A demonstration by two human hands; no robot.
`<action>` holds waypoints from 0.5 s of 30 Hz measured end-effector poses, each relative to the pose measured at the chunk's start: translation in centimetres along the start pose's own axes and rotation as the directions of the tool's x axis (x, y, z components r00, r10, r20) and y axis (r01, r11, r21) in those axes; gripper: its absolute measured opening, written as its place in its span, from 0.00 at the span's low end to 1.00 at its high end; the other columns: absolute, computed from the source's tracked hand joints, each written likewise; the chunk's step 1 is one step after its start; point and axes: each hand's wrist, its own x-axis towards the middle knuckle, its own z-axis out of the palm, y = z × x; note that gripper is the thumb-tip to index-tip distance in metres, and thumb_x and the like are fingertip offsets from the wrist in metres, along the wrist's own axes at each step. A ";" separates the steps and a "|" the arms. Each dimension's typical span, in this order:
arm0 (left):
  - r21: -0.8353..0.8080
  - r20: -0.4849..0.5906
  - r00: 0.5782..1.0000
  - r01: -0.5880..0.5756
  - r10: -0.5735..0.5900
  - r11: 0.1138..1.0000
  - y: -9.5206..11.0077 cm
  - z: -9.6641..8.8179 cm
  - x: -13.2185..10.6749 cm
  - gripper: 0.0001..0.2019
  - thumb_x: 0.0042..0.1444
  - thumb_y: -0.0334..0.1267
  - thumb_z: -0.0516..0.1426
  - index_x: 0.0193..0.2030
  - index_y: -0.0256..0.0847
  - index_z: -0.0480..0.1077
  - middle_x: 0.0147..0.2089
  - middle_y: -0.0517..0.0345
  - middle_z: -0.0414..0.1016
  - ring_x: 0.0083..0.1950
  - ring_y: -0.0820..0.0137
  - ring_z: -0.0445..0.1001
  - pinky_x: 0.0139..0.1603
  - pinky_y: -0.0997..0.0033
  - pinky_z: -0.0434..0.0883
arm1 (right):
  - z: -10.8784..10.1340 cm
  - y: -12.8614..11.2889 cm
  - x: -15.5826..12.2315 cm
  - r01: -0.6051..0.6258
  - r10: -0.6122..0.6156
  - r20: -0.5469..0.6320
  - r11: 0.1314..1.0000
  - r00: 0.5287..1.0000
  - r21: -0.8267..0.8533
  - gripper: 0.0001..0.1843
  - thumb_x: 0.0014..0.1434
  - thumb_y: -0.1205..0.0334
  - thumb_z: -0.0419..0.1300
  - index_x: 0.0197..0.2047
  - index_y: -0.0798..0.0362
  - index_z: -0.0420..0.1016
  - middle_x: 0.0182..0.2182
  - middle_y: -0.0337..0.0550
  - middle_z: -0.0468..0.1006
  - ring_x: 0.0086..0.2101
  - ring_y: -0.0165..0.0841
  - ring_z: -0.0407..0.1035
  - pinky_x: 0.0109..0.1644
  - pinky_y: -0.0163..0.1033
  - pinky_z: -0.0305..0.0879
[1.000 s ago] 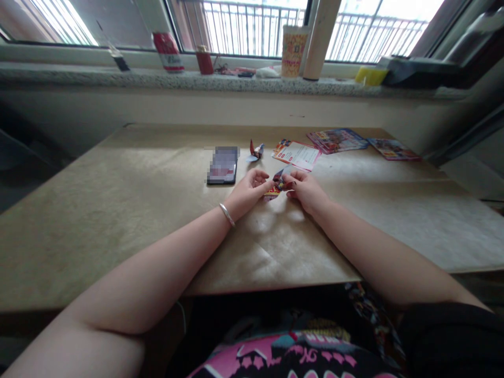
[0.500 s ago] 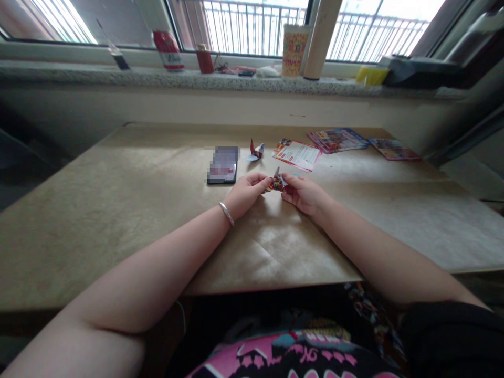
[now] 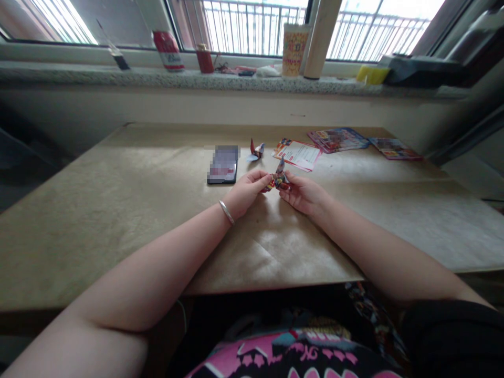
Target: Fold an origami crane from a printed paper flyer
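Between my hands, just above the table, is a small folded paper crane [image 3: 280, 180] in printed, many-coloured paper, one grey point of it sticking up. My left hand [image 3: 252, 187], with a silver bangle at the wrist, pinches its left side between thumb and fingers. On the other side my right hand [image 3: 301, 193] grips the right part with thumb and fingertips. My fingers cover some of the folds. A second paper crane [image 3: 256, 152], red, white and dark, stands on the table a little beyond my left hand.
A phone [image 3: 223, 165] lies left of the standing crane. Printed sheets [image 3: 300, 154] and glossy booklets [image 3: 338, 140] lie at the back right of the table [image 3: 118, 210]. On the windowsill [image 3: 236, 80] stand a red can [image 3: 168, 51], a patterned cup [image 3: 295, 51] and a yellow item [image 3: 372, 75].
The held paper crane has turned and opened out somewhat, so its upright point shows taller. My right fingers have shifted slightly on it; the left hand stays nearly in place.
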 end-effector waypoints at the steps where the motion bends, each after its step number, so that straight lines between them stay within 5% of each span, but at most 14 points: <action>1: 0.004 -0.001 1.000 0.001 -0.001 1.000 0.0 0.0 0.0 0.20 0.46 0.53 0.66 0.34 0.37 0.71 0.32 0.61 0.73 0.33 0.76 0.68 0.36 0.75 0.65 | 0.0 0.0 0.0 0.000 0.000 0.000 1.000 1.000 0.000 0.13 0.67 0.65 0.52 0.34 0.53 0.75 0.25 0.36 0.79 0.25 0.24 0.70 0.30 0.28 0.67; 15: 0.097 -0.003 1.000 0.006 -0.006 0.995 0.0 0.0 -0.1 0.20 0.51 0.55 0.63 0.35 0.37 0.72 0.32 0.57 0.74 0.32 0.74 0.69 0.36 0.74 0.68 | -0.7 0.3 0.7 0.061 -0.060 0.025 0.997 0.998 -0.050 0.06 0.64 0.66 0.56 0.36 0.52 0.75 0.28 0.37 0.80 0.30 0.26 0.73 0.40 0.31 0.72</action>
